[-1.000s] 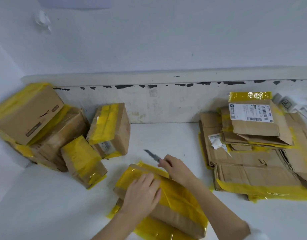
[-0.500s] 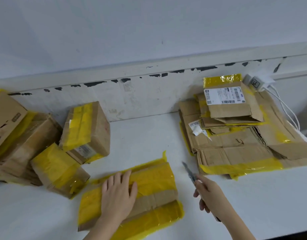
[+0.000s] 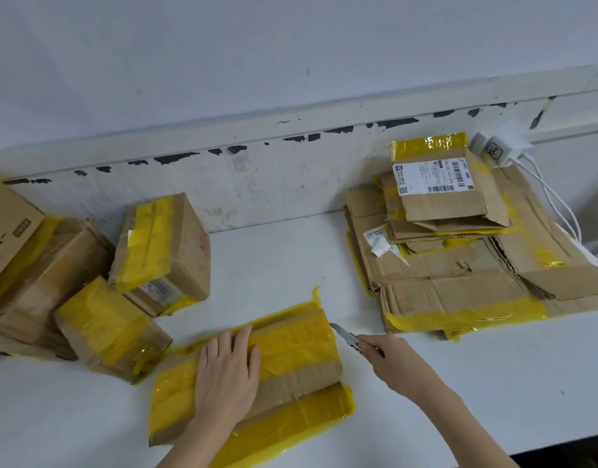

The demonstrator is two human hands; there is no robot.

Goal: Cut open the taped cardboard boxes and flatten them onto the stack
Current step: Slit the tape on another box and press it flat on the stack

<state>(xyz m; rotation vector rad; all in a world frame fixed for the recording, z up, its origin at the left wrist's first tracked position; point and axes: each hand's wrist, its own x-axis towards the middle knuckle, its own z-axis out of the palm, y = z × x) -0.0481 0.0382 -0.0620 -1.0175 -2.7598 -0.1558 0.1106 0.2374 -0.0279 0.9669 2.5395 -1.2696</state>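
Since a moment ago my right hand [image 3: 393,358] has brought the knife [image 3: 345,336], clenched in its fingers, back to the flattened box's [image 3: 290,346] right edge; my left hand [image 3: 228,371] presses flat, pinning the box near the stack [image 3: 459,275].

- I see a white table [image 3: 274,261] filling the lower view; its surface is matte and evenly lit.
- Behind it a pale grey-white wall [image 3: 223,62], a few small marks on it.
- Along the table's far edge runs a low white back panel [image 3: 284,184], scuffed, with black patches where paint has chipped along its top.
- Far right, a white power adapter [image 3: 493,150] sits against that panel, white cables [image 3: 557,201] trailing down from it.
- Light is soft; shadows are faint.
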